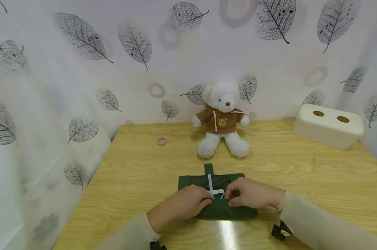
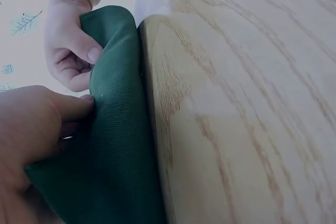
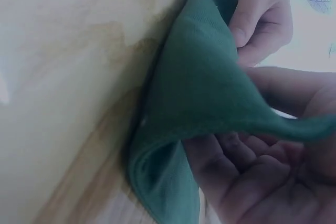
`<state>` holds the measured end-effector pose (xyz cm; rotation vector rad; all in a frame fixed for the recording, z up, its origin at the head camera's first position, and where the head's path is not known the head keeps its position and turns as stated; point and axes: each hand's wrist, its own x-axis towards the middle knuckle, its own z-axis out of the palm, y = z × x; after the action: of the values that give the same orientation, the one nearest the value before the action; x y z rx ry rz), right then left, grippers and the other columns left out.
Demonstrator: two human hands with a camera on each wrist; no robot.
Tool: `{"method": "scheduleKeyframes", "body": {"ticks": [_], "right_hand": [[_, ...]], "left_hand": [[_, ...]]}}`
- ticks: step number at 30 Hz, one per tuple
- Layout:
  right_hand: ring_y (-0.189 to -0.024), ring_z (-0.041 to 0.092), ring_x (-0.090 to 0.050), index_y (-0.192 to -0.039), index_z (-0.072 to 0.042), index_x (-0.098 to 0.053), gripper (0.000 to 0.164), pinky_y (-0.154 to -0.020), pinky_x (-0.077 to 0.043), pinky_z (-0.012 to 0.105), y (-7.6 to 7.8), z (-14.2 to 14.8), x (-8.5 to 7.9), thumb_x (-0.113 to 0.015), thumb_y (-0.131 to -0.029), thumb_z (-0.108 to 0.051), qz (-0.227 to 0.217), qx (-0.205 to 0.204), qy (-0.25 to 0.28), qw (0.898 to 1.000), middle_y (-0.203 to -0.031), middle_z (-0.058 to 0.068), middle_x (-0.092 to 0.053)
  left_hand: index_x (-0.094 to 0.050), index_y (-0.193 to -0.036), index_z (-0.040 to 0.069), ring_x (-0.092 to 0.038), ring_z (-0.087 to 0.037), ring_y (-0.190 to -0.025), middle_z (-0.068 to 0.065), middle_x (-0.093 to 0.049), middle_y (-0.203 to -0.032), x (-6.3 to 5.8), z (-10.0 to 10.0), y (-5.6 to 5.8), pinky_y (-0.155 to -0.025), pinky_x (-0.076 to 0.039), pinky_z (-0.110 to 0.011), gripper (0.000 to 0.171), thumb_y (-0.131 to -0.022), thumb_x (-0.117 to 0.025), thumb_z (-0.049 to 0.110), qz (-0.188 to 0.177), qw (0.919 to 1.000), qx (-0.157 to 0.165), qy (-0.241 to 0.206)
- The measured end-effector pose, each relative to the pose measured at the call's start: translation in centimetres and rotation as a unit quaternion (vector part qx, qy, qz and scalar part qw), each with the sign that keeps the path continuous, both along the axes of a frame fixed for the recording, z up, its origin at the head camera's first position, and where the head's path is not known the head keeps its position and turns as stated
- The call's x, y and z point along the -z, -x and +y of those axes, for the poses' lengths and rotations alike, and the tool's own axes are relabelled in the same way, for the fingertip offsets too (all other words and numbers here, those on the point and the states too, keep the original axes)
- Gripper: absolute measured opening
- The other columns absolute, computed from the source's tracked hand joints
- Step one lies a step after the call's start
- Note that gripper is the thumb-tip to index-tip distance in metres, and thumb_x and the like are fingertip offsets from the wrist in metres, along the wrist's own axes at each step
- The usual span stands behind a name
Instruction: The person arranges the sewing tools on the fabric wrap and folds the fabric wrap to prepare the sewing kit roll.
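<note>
A dark green fabric roll-up pouch (image 1: 226,211) lies unfolded on the table, its snap tab (image 1: 208,168) pointing away from me. My left hand (image 1: 188,201) pinches the left part of the near flap, thumb on the outer face. Opposite it, my right hand (image 1: 249,192) grips the same flap farther right; in the right wrist view its fingers go behind the cloth (image 3: 199,82). Between the hands, a grey strip (image 1: 210,185) crosses a small whitish, metal-ended item (image 1: 219,191). A bit of light blue (image 1: 223,196) shows beside it. The lower pocket contents are hidden.
A white teddy bear (image 1: 222,119) in a brown hoodie sits behind the pouch. A pink ring (image 1: 161,140) lies at back left. At back right stands a cream box (image 1: 327,128) with two oval holes. Leaf-print curtain hangs behind the wooden table (image 1: 129,173).
</note>
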<state>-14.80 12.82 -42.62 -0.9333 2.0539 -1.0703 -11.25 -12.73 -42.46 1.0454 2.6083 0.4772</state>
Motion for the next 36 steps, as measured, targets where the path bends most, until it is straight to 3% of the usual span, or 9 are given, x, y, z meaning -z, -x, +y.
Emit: {"method": "scheduleKeyframes", "body": {"ticks": [4, 9, 14, 17, 19, 22, 27, 33, 36], "right_hand": [[-0.069, 0.004, -0.057, -0.094, -0.014, -0.074, 0.003, -0.064, -0.05, 0.023, 0.6, -0.3, 0.2, -0.072, -0.092, -0.012, -0.007, 0.0, -0.009, 1.0, -0.083, -0.008, -0.067], [-0.066, 0.005, -0.053, -0.091, -0.013, -0.075, 0.004, -0.06, -0.046, 0.022, 1.0, -0.8, -0.1, -0.072, -0.092, -0.011, -0.021, 0.002, -0.028, 0.999, -0.08, -0.006, -0.065], [-0.068, 0.009, -0.053, -0.092, -0.01, -0.075, 0.004, -0.06, -0.045, 0.023, 1.3, -0.9, -0.4, -0.073, -0.09, -0.008, -0.039, 0.022, -0.041, 0.998, -0.08, -0.003, -0.065], [-0.069, 0.009, -0.055, -0.091, -0.011, -0.074, 0.005, -0.061, -0.047, 0.024, 1.3, -0.9, -0.3, -0.073, -0.089, -0.007, -0.024, 0.021, -0.044, 0.999, -0.081, -0.004, -0.065], [-0.071, 0.007, -0.056, -0.092, -0.013, -0.073, 0.005, -0.063, -0.048, 0.025, 1.1, -0.9, -0.5, -0.073, -0.09, -0.009, 0.015, 0.014, -0.052, 0.998, -0.082, -0.007, -0.064], [-0.076, 0.005, -0.055, -0.093, -0.018, -0.071, 0.006, -0.067, -0.049, 0.026, 0.2, -0.9, -1.1, -0.076, -0.09, -0.015, 0.155, -0.018, -0.069, 0.985, -0.089, -0.01, -0.061], [-0.087, 0.006, -0.052, -0.096, -0.023, -0.071, 0.022, -0.078, -0.05, 0.032, -2.0, -1.0, -2.0, -0.08, -0.085, -0.04, 0.364, -0.075, -0.096, 0.923, -0.096, -0.012, -0.057], [-0.093, 0.01, -0.057, -0.106, -0.021, -0.067, 0.037, -0.083, -0.05, 0.037, -3.1, -1.1, -1.6, -0.084, -0.079, -0.04, 0.385, -0.077, -0.139, 0.909, -0.1, -0.011, -0.06], [-0.094, 0.008, -0.06, -0.108, -0.019, -0.066, 0.032, -0.083, -0.052, 0.035, -2.9, -1.2, -1.3, -0.083, -0.082, -0.027, 0.361, -0.057, -0.128, 0.922, -0.102, -0.009, -0.064]], "left_hand": [[-0.07, -0.124, 0.02, -0.062, -0.006, -0.103, 0.007, -0.066, -0.116, 0.0, -0.2, 0.0, -0.09, -0.051, -0.024, 0.025, -0.101, -0.063, 0.027, 0.068, 0.9968, 0.035, -0.023], [-0.075, -0.112, 0.024, -0.06, -0.009, -0.101, 0.007, -0.065, -0.114, -0.5, -0.4, -0.2, -0.084, -0.049, -0.024, 0.022, -0.097, -0.068, 0.037, 0.189, 0.9737, 0.126, 0.007], [-0.069, -0.124, 0.021, -0.058, -0.009, -0.11, 0.008, -0.063, -0.123, -0.8, 0.1, -0.7, -0.088, -0.047, -0.027, 0.049, -0.089, -0.072, 0.055, 0.202, 0.9646, 0.133, 0.106], [-0.069, -0.124, 0.02, -0.058, -0.008, -0.109, 0.008, -0.063, -0.121, -0.7, 0.6, -1.2, -0.088, -0.047, -0.026, 0.051, -0.087, -0.073, 0.055, 0.203, 0.9627, 0.117, 0.136], [-0.07, -0.122, 0.019, -0.059, -0.008, -0.106, 0.008, -0.063, -0.119, -0.6, 0.8, -1.5, -0.087, -0.048, -0.025, 0.047, -0.088, -0.074, 0.052, 0.197, 0.9645, 0.104, 0.141], [-0.07, -0.12, 0.017, -0.059, -0.009, -0.105, 0.007, -0.064, -0.116, -0.4, 0.8, -1.6, -0.087, -0.049, -0.025, 0.043, -0.091, -0.073, 0.048, 0.185, 0.9699, 0.087, 0.133], [-0.072, -0.119, 0.014, -0.051, -0.009, -0.094, 0.005, -0.06, -0.109, 0.3, 0.5, -1.7, -0.081, -0.047, -0.024, 0.042, -0.091, -0.071, 0.045, 0.183, 0.9762, 0.059, 0.1], [-0.072, -0.116, 0.011, -0.054, -0.009, -0.088, 0.005, -0.063, -0.101, 0.5, 0.5, -1.9, -0.08, -0.049, -0.025, 0.038, -0.09, -0.07, 0.039, 0.189, 0.9775, 0.049, 0.079], [-0.068, -0.12, 0.009, -0.061, -0.01, -0.09, 0.002, -0.068, -0.103, 0.5, 0.6, -1.8, -0.084, -0.052, -0.027, 0.039, -0.092, -0.069, 0.036, 0.17, 0.9826, 0.035, 0.067]]}}
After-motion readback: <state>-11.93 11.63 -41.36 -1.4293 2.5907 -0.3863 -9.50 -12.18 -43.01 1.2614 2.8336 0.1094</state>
